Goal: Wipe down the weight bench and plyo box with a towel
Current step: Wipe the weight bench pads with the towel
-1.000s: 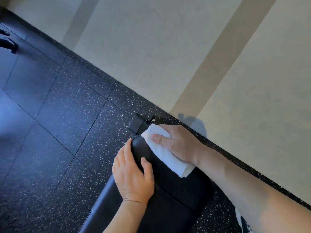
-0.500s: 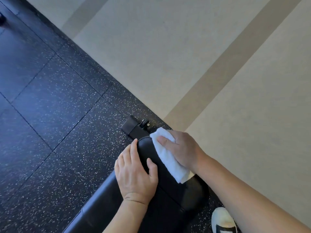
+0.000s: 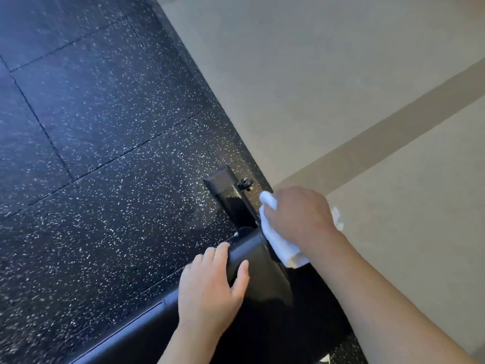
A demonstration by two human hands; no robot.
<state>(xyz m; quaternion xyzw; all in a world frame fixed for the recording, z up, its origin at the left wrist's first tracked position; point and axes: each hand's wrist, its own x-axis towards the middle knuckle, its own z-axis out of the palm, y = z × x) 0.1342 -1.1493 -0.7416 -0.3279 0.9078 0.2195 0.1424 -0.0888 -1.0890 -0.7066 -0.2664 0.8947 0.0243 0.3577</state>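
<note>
Fingers of the right hand [image 3: 296, 214] curl round the white towel [image 3: 282, 245], pressing it against the far end of the black bench [image 3: 259, 274], which the left hand [image 3: 210, 287] steadies with fingers draped flat over its edge.

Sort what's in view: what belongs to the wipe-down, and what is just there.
Job:
weight bench, black pad
towel, white, held by right hand at the pad's end
left hand, resting on the pad

Just there:
speckled rubber floor
beige wall
</note>
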